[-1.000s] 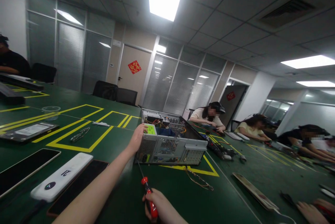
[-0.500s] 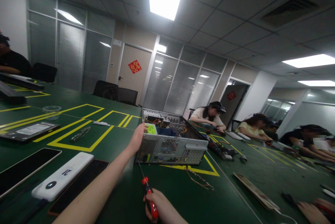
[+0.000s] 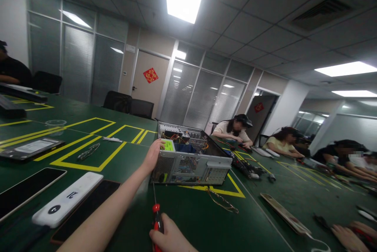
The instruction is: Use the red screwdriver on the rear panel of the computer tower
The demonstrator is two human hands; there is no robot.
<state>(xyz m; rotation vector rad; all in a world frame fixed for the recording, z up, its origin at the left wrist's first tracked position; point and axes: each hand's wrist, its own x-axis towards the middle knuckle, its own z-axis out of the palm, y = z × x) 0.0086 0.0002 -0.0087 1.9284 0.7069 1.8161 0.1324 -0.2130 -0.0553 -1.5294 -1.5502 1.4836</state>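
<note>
An open grey computer case [image 3: 191, 163] lies on its side on the green table [image 3: 194, 216], its cables and green-labelled power supply showing. My left hand [image 3: 153, 154] rests on the case's near left top corner, fingers curled over the edge. My right hand [image 3: 167, 238] is at the bottom edge, closed round the red handle of a screwdriver [image 3: 155, 214]. The thin shaft points toward the case's lower left corner.
A white power bank [image 3: 66, 199] and dark phones [image 3: 26, 187] lie at the left, with pliers [image 3: 88, 151] and a tablet [image 3: 29, 148] beyond. Loose wire [image 3: 220, 201], a flat strip [image 3: 284, 213] and tools lie to the right. Other people sit along the right side; another person's hand [image 3: 349, 236] is at the bottom right.
My right hand and the screwdriver have shifted slightly left and down. The left hand stays on the case.
</note>
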